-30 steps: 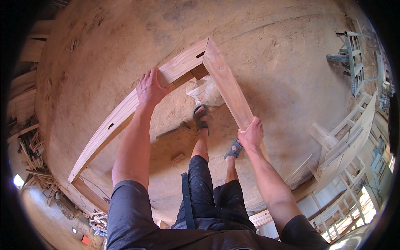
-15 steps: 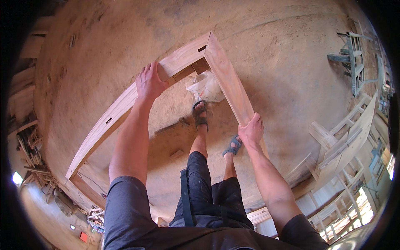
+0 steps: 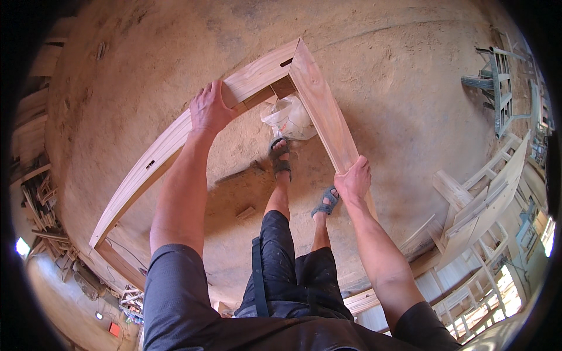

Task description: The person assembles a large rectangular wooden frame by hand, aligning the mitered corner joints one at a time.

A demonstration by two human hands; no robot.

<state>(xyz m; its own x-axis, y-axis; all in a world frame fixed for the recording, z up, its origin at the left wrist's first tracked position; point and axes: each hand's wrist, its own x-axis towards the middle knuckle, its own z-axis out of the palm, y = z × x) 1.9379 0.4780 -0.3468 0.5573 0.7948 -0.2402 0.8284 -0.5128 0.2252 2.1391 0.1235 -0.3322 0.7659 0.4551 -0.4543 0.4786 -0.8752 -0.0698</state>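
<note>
A large pale wooden frame (image 3: 257, 79) with mitred corners is held up in front of me, above the ground. My left hand (image 3: 209, 109) grips its long side, the fingers over the outer edge and the thumb along the inner one. On the shorter right-hand side, my right hand (image 3: 354, 178) is wrapped round the board. Dark slots are cut in the long side, one close to the far corner. The frame's near right part is hidden behind my right forearm.
A clear plastic bag (image 3: 288, 120) lies on the dirt floor (image 3: 404, 70) by my sandalled feet. Scrap wood (image 3: 246, 213) lies nearby. A grey metal rack (image 3: 501, 88) stands far right, with stacked boards (image 3: 486, 213) nearer. Timber (image 3: 38, 205) is piled along the left.
The frame's far corner has shifted slightly farther away, and its left end slightly left and up. Both hands have moved a little with it, keeping their grips.
</note>
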